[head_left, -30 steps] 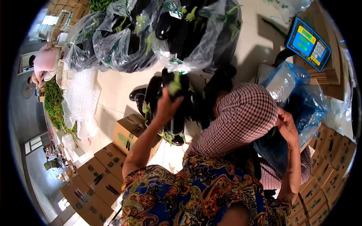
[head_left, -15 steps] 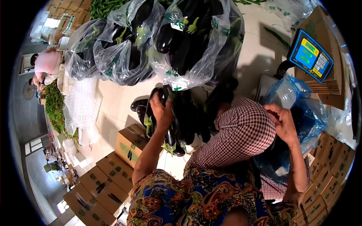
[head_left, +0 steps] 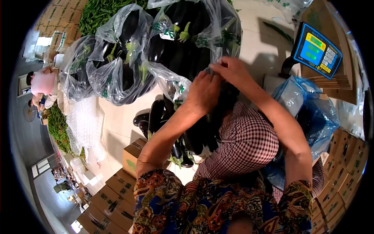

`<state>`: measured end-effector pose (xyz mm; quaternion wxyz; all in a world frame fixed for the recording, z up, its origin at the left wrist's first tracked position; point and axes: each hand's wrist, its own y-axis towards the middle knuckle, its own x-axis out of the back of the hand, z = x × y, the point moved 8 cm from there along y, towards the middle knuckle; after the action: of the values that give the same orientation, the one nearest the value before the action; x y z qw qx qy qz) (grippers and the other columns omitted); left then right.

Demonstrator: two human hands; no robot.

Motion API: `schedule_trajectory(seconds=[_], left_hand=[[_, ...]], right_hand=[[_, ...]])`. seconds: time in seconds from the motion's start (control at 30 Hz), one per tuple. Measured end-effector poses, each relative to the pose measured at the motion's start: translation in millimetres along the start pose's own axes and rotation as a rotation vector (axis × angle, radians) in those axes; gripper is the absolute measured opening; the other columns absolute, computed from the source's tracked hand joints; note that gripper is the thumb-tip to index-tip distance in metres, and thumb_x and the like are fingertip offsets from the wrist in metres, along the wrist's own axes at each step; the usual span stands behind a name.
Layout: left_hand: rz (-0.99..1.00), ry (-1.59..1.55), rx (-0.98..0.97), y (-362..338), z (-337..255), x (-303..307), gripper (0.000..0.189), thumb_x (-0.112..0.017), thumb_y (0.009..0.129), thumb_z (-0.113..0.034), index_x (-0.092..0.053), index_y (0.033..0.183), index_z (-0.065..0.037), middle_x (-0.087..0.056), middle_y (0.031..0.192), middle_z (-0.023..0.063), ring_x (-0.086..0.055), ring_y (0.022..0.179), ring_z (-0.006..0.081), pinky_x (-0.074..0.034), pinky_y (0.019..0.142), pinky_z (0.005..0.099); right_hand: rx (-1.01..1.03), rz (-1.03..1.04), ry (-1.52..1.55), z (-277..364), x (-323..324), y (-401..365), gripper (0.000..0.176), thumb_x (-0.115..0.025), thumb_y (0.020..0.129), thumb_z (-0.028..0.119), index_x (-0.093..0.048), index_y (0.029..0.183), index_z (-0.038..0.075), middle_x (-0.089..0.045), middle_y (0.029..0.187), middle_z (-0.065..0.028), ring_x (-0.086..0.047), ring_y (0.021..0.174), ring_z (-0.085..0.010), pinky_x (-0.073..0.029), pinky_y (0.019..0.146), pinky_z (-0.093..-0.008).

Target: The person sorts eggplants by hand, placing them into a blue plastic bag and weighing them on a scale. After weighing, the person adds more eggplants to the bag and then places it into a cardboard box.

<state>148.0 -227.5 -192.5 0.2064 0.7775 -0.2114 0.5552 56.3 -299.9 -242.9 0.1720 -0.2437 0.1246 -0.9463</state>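
Observation:
My left hand point(head_left: 203, 93) is closed at the near edge of a clear plastic bag point(head_left: 167, 72) that holds several dark eggplants point(head_left: 177, 54). Close beside it, my right hand point(head_left: 237, 73) pinches the same bag's edge, its fingertips almost meeting those of the left. Below my left forearm, loose eggplants point(head_left: 156, 113) with green stems lie in a pile on the floor by my checked trouser leg point(head_left: 253, 136). My arms and knee hide part of that pile.
A scale display point(head_left: 317, 50) stands at the right, near a blue plastic bag point(head_left: 304, 97) lining a carton. Stacked cartons point(head_left: 339, 167) fill the lower right; more cartons point(head_left: 111, 206) are at lower left. Green peppers point(head_left: 103, 15) lie at the back. Another person point(head_left: 43, 82) bends at far left.
My left hand has left the loose eggplants and moved up and right to the clear bag. My right hand has come from beside the blue bag to the clear bag's edge.

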Motion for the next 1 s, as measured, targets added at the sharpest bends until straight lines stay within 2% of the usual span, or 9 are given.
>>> schedule_trajectory(seconds=[0.1,0.2,0.3,0.43,0.57,0.77,0.8,0.9,1.0], left_hand=[[-0.134,-0.361,0.282,-3.6,32.1,28.4,0.015,-0.063,0.075,-0.003,-0.063,0.089,0.000,-0.063,0.090,0.0140,-0.060,0.087,0.0338,-0.046,0.078,0.0414],[-0.460,-0.205,0.435,-34.4,89.9,57.7,0.026,-0.065,0.076,-0.006,-0.060,0.101,-0.001,-0.062,0.095,0.0191,-0.060,0.085,0.0379,-0.050,0.076,0.0432],[-0.322,-0.442,0.799,-68.0,138.9,33.4,0.034,-0.070,0.075,-0.012,-0.060,0.105,0.001,-0.060,0.101,0.0226,-0.060,0.089,0.0393,-0.049,0.079,0.0434],[-0.240,0.129,0.484,-44.6,113.5,54.4,0.047,-0.072,0.077,-0.021,-0.055,0.113,0.004,-0.059,0.102,0.0278,-0.060,0.087,0.0428,-0.050,0.077,0.0459],[0.486,0.025,0.830,-59.5,162.2,19.1,0.060,-0.067,0.084,-0.044,-0.051,0.122,0.001,-0.065,0.097,0.0289,-0.064,0.089,0.0442,-0.052,0.075,0.0470],[0.212,-0.046,0.881,-76.4,167.0,-9.5,0.084,-0.070,0.078,-0.051,-0.039,0.132,0.005,-0.065,0.108,0.0259,-0.067,0.090,0.0337,-0.054,0.078,0.0418],[0.109,-0.184,0.892,-76.7,173.9,-8.7,0.100,-0.069,0.069,-0.061,-0.034,0.129,0.010,-0.068,0.097,0.0240,-0.066,0.094,0.0374,-0.054,0.082,0.0375],[-0.163,-1.226,1.230,-98.5,182.3,-28.3,0.085,-0.069,0.073,-0.056,-0.044,0.125,0.007,-0.068,0.097,0.0217,-0.068,0.089,0.0323,-0.057,0.076,0.0351],[-0.044,-1.821,1.100,-63.3,128.8,8.3,0.064,-0.057,0.088,-0.049,-0.051,0.120,0.006,-0.064,0.100,0.0245,-0.067,0.077,0.0279,-0.058,0.056,0.0325]], right_hand=[[0.152,0.024,0.061,-8.6,0.2,6.2,0.036,-0.066,0.084,0.034,-0.055,0.071,0.002,-0.055,0.062,-0.0048,-0.050,0.055,-0.0168,-0.041,0.053,-0.0356],[0.018,0.220,0.368,12.8,27.0,-19.8,0.030,-0.062,0.087,0.028,-0.055,0.071,0.004,-0.054,0.063,-0.0015,-0.047,0.055,-0.0110,-0.038,0.051,-0.0297],[0.061,0.266,0.353,15.7,40.6,-30.8,0.026,-0.059,0.089,0.026,-0.055,0.072,0.007,-0.052,0.063,0.0015,-0.043,0.056,-0.0064,-0.034,0.051,-0.0249],[-0.054,0.325,0.500,6.1,20.4,-27.5,0.025,-0.056,0.093,0.025,-0.053,0.074,0.009,-0.049,0.066,0.0028,-0.040,0.056,-0.0053,-0.030,0.052,-0.0222],[-0.051,0.289,0.538,3.3,-2.4,-25.5,0.026,-0.055,0.094,0.026,-0.053,0.074,0.009,-0.051,0.066,0.0017,-0.040,0.055,-0.0060,-0.030,0.052,-0.0227],[-0.066,0.272,0.563,10.4,-19.8,-19.0,0.027,-0.056,0.092,0.028,-0.054,0.072,0.009,-0.051,0.065,0.0007,-0.040,0.053,-0.0069,-0.031,0.052,-0.0232],[-0.083,0.263,0.558,11.0,-17.2,-18.7,0.027,-0.056,0.091,0.028,-0.054,0.072,0.009,-0.051,0.065,0.0006,-0.040,0.053,-0.0069,-0.031,0.052,-0.0233],[-0.055,0.248,0.600,-0.8,-9.9,-19.9,0.026,-0.057,0.091,0.027,-0.054,0.073,0.008,-0.051,0.065,0.0006,-0.040,0.053,-0.0068,-0.032,0.053,-0.0233],[-0.063,0.260,0.613,-6.8,-3.8,-23.3,0.026,-0.057,0.091,0.028,-0.055,0.074,0.008,-0.051,0.066,0.0008,-0.041,0.055,-0.0068,-0.032,0.053,-0.0230]])
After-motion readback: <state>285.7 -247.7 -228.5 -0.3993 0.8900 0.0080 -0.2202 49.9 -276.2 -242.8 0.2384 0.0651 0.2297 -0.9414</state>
